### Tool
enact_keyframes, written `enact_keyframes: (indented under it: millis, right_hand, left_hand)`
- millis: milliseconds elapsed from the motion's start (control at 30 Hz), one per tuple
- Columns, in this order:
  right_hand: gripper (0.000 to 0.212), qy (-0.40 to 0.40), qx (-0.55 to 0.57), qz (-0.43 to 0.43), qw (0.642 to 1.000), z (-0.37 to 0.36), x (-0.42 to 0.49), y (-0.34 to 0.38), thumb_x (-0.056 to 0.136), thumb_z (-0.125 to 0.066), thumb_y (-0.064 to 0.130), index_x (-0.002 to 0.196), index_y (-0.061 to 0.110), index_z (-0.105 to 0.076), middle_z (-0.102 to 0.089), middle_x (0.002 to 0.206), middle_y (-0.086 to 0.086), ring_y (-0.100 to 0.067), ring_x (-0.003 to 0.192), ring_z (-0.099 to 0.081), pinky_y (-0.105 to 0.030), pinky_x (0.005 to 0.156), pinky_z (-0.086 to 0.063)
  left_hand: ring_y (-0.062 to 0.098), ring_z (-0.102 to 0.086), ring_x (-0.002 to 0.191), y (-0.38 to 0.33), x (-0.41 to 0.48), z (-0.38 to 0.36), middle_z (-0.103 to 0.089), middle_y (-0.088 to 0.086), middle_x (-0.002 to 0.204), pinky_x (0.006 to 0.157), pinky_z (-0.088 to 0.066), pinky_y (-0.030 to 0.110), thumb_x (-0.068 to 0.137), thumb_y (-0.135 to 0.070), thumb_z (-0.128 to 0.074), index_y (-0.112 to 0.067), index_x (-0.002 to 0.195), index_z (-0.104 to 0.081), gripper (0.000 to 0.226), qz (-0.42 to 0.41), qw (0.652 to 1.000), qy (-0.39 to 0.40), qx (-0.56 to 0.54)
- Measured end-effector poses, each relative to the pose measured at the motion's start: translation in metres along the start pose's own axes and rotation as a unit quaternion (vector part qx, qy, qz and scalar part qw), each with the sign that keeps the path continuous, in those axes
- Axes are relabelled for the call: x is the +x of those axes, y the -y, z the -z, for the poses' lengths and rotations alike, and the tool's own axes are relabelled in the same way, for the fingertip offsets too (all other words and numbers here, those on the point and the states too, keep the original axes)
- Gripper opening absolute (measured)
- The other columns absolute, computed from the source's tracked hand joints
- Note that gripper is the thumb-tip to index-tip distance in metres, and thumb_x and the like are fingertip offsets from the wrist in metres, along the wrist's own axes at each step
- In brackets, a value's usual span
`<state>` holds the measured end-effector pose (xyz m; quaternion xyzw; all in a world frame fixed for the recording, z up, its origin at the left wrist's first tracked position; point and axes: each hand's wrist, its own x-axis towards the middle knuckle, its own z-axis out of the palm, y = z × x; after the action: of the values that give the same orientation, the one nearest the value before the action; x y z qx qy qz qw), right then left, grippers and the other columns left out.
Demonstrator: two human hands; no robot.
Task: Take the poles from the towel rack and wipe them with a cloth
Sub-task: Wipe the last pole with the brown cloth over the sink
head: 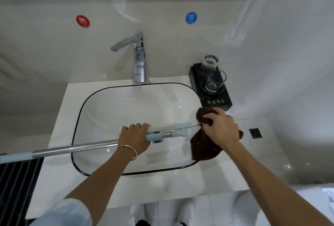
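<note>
Head view: left hand (134,136) fingers (139,126) curl over the pole (75,147) just behind its pale-blue joint (157,137), steadying it level above the sink (126,106). Right hand (221,129) fingers bunch the brown cloth (204,148) around the pole's thin tip, likely to rub it, with the slack hanging toward the tabletop (235,171).

On the far wall (144,8) left of the tap, a round red sticker (82,21) bears the white character 热. To the right, a round blue sticker (191,17) bears 冷. Smaller print beneath each is too small to read. The black tray (227,104) on the right carries four gold characters ending in 酒店; the first two are unclear.
</note>
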<state>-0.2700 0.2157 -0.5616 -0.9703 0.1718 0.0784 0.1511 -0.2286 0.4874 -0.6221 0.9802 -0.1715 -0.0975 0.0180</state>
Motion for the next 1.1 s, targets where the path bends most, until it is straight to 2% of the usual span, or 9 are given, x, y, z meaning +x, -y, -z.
enact_keyframes:
  millis: [133, 233, 367, 467, 567, 700, 867, 1033, 1100]
  right_hand:
    - [0.036, 0.003, 0.019, -0.049, 0.999, 0.007, 0.009, -0.024, 0.086, -0.060, 0.036, 0.122, 0.035, -0.062, -0.038, 0.146, 0.005, -0.035, 0.118, -0.046, -0.050, 0.099, -0.042]
    - [0.038, 0.023, 0.052, -0.001, 0.998, -0.009, -0.004, 0.013, 0.084, -0.060, 0.039, 0.122, 0.036, -0.060, -0.033, 0.149, 0.005, -0.034, 0.121, -0.043, -0.047, 0.100, -0.041]
    - [0.053, 0.025, -0.019, 0.067, 0.997, -0.030, -0.021, 0.037, 0.081, -0.063, 0.053, 0.129, 0.034, -0.050, -0.016, 0.155, -0.002, -0.038, 0.133, -0.027, -0.054, 0.104, -0.033]
    - [0.060, 0.046, 0.002, 0.079, 0.996, -0.028, -0.020, 0.019, 0.080, -0.068, 0.040, 0.135, 0.038, -0.043, -0.012, 0.156, 0.000, -0.037, 0.132, -0.029, -0.051, 0.103, -0.036]
    - [0.055, 0.032, 0.017, 0.098, 0.994, -0.027, -0.017, 0.007, 0.083, -0.064, 0.028, 0.134, 0.038, -0.047, -0.021, 0.152, 0.002, -0.033, 0.122, -0.039, -0.046, 0.098, -0.040]
    - [0.047, 0.015, 0.071, 0.039, 0.997, -0.006, 0.000, -0.028, 0.080, -0.064, 0.027, 0.125, 0.038, -0.058, -0.034, 0.146, 0.004, -0.033, 0.119, -0.045, -0.046, 0.097, -0.044]
    - [0.046, -0.043, 0.039, -0.056, 0.997, 0.009, 0.016, -0.091, 0.080, -0.062, 0.023, 0.125, 0.030, -0.061, -0.039, 0.142, -0.003, -0.038, 0.111, -0.047, -0.050, 0.095, -0.045]
    - [0.048, -0.023, 0.055, 0.060, 0.996, -0.022, -0.002, -0.028, 0.083, -0.063, 0.024, 0.130, 0.028, -0.056, -0.031, 0.151, 0.000, -0.031, 0.129, -0.037, -0.046, 0.101, -0.042]
    - [0.049, -0.024, 0.065, 0.082, 0.994, -0.026, -0.002, -0.029, 0.083, -0.063, 0.024, 0.131, 0.030, -0.055, -0.030, 0.152, 0.001, -0.028, 0.134, -0.034, -0.045, 0.102, -0.042]
  left_hand:
    - [0.020, -0.054, 0.100, -0.005, 0.005, 0.001, -0.058, -0.003, 0.107, 0.084, -0.035, 0.034, 0.084, -0.036, -0.049, -0.024, 0.121, -0.047, 0.039, 0.003, 1.000, 0.010, 0.022]
    - [0.020, -0.053, 0.099, -0.027, 0.012, 0.000, -0.057, -0.003, 0.107, 0.082, -0.034, 0.033, 0.084, -0.036, -0.048, -0.023, 0.116, -0.047, 0.034, -0.016, 1.000, 0.015, 0.022]
    - [0.021, -0.053, 0.099, -0.037, 0.016, 0.000, -0.057, -0.003, 0.106, 0.081, -0.034, 0.033, 0.084, -0.036, -0.050, -0.023, 0.115, -0.047, 0.034, -0.023, 0.999, 0.005, 0.039]
    - [0.022, -0.054, 0.098, -0.032, 0.015, 0.000, -0.058, -0.002, 0.105, 0.081, -0.034, 0.033, 0.083, -0.036, -0.051, -0.022, 0.116, -0.048, 0.035, -0.018, 0.999, -0.004, 0.039]
    - [0.022, -0.055, 0.096, -0.036, 0.015, 0.001, -0.059, -0.002, 0.102, 0.080, -0.035, 0.033, 0.083, -0.035, -0.050, -0.022, 0.113, -0.050, 0.033, -0.014, 0.999, -0.006, 0.041]
    - [0.021, -0.057, 0.096, -0.034, 0.015, 0.002, -0.060, -0.003, 0.102, 0.081, -0.036, 0.033, 0.083, -0.035, -0.049, -0.023, 0.113, -0.050, 0.032, -0.005, 0.998, 0.001, 0.057]
    - [0.019, -0.056, 0.098, -0.037, 0.019, 0.002, -0.058, -0.005, 0.104, 0.082, -0.036, 0.032, 0.084, -0.034, -0.046, -0.025, 0.115, -0.048, 0.032, -0.007, 0.997, 0.012, 0.071]
    - [0.018, -0.056, 0.096, -0.038, 0.020, 0.000, -0.058, -0.005, 0.101, 0.081, -0.036, 0.032, 0.084, -0.034, -0.047, -0.025, 0.111, -0.048, 0.028, -0.011, 0.997, 0.016, 0.076]
    - [0.019, -0.056, 0.094, -0.037, 0.020, 0.000, -0.058, -0.005, 0.099, 0.078, -0.034, 0.032, 0.084, -0.033, -0.048, -0.024, 0.109, -0.049, 0.027, -0.013, 0.997, 0.015, 0.070]
